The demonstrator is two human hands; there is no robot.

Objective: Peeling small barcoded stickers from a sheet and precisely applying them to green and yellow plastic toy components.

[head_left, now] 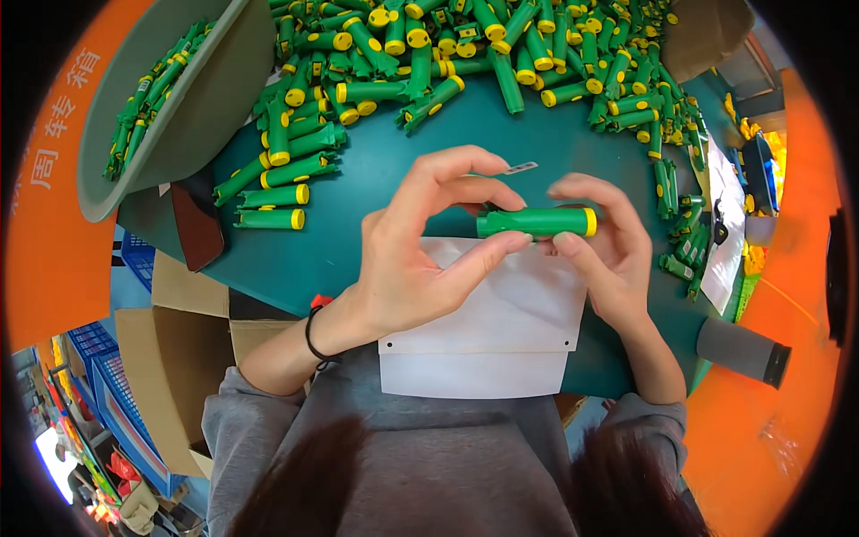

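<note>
A green plastic tube with a yellow end cap (537,221) lies sideways between both hands, above a white sheet (501,331) at the table's near edge. My left hand (420,251) grips its green left end with thumb and fingers. My right hand (608,242) holds the yellow-capped right end. A small flat silvery strip (520,167) shows just above my left fingertips; whether a finger touches it I cannot tell.
A big heap of the same green and yellow tubes (465,45) covers the far side of the teal table (358,179). A grey bowl (179,98) at the left holds more. Cardboard boxes (170,358) stand lower left, a grey roll (743,349) at the right.
</note>
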